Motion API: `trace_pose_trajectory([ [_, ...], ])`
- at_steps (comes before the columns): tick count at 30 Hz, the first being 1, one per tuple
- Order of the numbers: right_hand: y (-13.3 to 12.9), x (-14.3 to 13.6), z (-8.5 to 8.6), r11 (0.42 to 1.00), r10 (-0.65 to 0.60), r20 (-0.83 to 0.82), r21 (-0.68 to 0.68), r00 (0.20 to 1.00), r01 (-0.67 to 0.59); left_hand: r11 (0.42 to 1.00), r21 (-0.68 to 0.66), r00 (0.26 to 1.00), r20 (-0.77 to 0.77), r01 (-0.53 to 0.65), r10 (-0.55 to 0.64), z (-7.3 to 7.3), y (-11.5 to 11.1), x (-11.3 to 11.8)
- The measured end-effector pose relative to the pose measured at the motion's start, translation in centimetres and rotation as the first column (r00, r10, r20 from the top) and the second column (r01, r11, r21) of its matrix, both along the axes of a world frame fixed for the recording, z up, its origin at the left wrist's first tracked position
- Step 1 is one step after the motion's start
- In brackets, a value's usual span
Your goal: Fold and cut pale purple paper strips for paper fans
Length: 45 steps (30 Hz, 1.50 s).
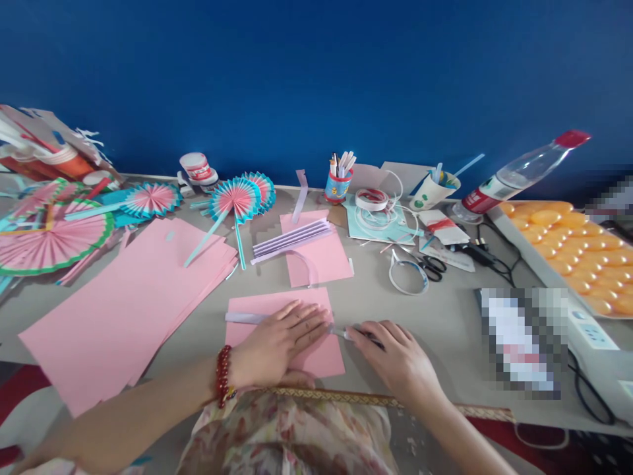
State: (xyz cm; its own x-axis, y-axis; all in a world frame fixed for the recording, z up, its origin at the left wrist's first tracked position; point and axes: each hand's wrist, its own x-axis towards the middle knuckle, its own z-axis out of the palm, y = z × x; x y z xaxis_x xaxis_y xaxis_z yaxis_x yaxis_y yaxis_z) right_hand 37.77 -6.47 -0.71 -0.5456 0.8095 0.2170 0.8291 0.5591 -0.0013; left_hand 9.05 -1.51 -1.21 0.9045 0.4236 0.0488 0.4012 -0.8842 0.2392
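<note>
A pink sheet of paper (316, 359) lies at the front of the table with a pale lilac paper strip (242, 318) across it. My left hand (281, 343) rests flat on both, fingers stretched to the right, hiding the strip's middle. Just right of those fingertips, my right hand (395, 356) is closed around a utility knife (341, 333), its pale tip pointing left over the sheet's right edge. Most of the knife's handle is covered by my fingers. Behind, a pleated lilac paper piece (291, 240) sits on another pink sheet (331, 257).
Stacked pink sheets (119, 297) and paper fans (235, 198) occupy the left. Along the back stand a pen cup (339, 185) and a tilted bottle (514, 181). Scissors (432, 266), a tape roll (408, 280), a phone-like blurred object (519, 343) and a power strip (591, 330) lie rightward.
</note>
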Motion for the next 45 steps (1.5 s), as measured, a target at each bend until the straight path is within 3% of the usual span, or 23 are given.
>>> trace_pose_trajectory([
  [29,-0.1,1.2,1.0,0.986,0.055,-0.132,-0.147,0.99,-0.074,1.0,-0.025,0.999,0.051,-0.002,0.004,0.0,0.1,-0.1],
  [45,0.1,0.9,0.7,0.991,-0.001,-0.135,-0.133,0.991,-0.018,0.999,-0.032,1.0,0.022,-0.01,0.011,-0.2,0.0,0.0],
])
